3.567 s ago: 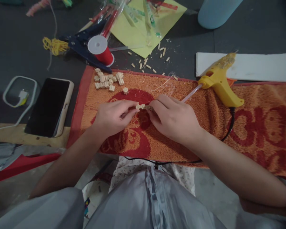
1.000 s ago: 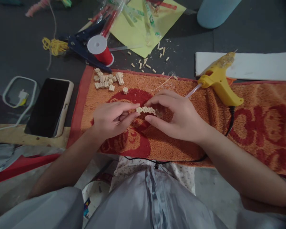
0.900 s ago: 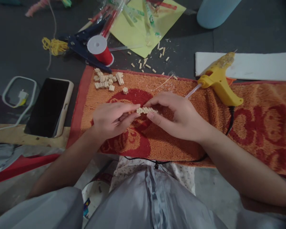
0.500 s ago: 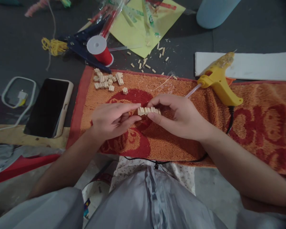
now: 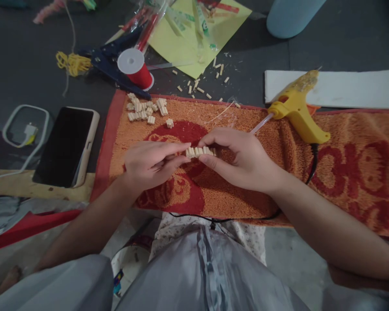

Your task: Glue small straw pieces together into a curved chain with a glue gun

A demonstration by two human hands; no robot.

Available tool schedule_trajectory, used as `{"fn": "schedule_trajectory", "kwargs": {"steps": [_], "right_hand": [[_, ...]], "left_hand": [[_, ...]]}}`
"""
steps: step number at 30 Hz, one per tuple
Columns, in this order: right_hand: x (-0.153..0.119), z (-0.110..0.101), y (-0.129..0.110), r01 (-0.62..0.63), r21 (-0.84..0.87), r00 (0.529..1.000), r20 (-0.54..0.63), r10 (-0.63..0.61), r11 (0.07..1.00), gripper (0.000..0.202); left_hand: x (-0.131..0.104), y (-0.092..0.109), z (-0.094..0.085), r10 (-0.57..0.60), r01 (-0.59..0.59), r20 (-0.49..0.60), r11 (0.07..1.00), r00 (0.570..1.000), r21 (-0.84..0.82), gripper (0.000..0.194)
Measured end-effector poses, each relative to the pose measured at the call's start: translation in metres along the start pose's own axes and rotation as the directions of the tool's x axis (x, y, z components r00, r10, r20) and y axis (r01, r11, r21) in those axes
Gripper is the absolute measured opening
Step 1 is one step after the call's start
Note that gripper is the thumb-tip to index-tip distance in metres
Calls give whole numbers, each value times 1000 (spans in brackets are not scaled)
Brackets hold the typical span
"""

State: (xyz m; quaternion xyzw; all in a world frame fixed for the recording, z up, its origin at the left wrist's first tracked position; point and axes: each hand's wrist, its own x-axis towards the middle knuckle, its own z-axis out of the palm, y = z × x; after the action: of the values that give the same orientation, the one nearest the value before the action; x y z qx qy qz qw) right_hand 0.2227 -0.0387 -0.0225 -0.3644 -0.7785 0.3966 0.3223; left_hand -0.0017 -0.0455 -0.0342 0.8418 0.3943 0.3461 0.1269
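Observation:
A short row of cut wooden stick pieces [image 5: 196,152], joined side by side, is held level just above the orange towel [image 5: 233,201]. My right hand [image 5: 243,160] pinches its right part between thumb and fingers, which hide that end. At the left end, the thumb and index fingertip of my left hand [image 5: 152,163] close on the row. A single small stick bundle [image 5: 170,123] lies on the towel beyond my hands. More stick bundles [image 5: 142,108] are heaped near the towel's far left corner.
The yellow glue gun [image 5: 296,108] lies to the right, its glue stick pointing at my right hand. A red thread spool [image 5: 138,73], dark blue pliers-like tool [image 5: 108,67], loose stick bits [image 5: 199,90] and yellow paper [image 5: 227,34] lie beyond. A phone [image 5: 65,147] is at left.
The row of stick pieces has shifted slightly left with my right hand, and its left end now meets my left fingertips. Everything on the table stays where it was.

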Motion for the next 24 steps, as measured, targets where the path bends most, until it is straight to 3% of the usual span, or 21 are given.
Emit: {"fn": "schedule_trajectory", "kwargs": {"steps": [10, 14, 20, 24], "right_hand": [[0, 2, 1, -34, 49, 999, -1, 34, 998, 16], [1, 1, 0, -93, 102, 996, 26, 90, 990, 17], [1, 0, -2, -199, 206, 979, 77, 187, 958, 23], [1, 1, -2, -252, 225, 966, 114, 231, 941, 25]], "left_hand": [[3, 2, -1, 44, -44, -4, 999, 999, -3, 12], [2, 1, -3, -23, 24, 51, 1000, 998, -4, 17], [2, -2, -3, 36, -37, 33, 999, 999, 33, 26], [2, -2, -3, 11, -22, 92, 991, 996, 129, 25]]}}
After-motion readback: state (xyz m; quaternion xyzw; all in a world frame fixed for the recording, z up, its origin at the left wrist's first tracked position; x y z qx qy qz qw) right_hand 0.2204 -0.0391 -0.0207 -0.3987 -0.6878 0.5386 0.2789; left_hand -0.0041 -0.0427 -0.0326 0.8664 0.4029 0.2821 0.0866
